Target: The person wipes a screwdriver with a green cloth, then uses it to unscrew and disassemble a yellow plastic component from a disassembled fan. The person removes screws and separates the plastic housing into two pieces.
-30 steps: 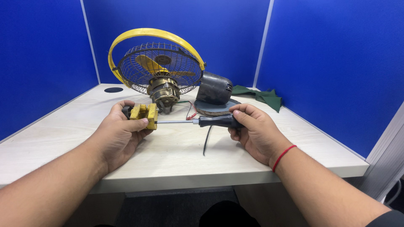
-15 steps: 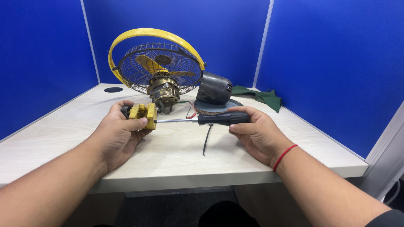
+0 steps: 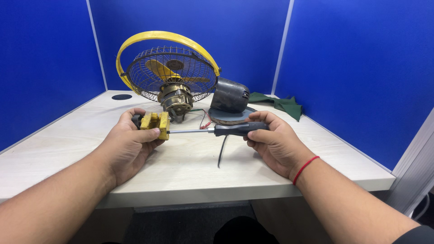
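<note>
While our left hand (image 3: 131, 140) is closing around the yellow block (image 3: 155, 123), our right hand (image 3: 271, 140) is wrapping the black handle of the screwdriver (image 3: 226, 130). We are holding its long axis level, tip pointing to nine o'clock into the block, above the table (image 3: 190, 171), with the fan (image 3: 169, 74) lying at twelve o'clock.

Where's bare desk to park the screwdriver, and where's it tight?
Free: the near-left desk, outside the left hand; the far-left corner around the round cable hole; and the right edge below the green cloth. Crowded: the middle, where the fan, its motor, the dark housing, loose wires and the screwdriver bunch together.
</note>
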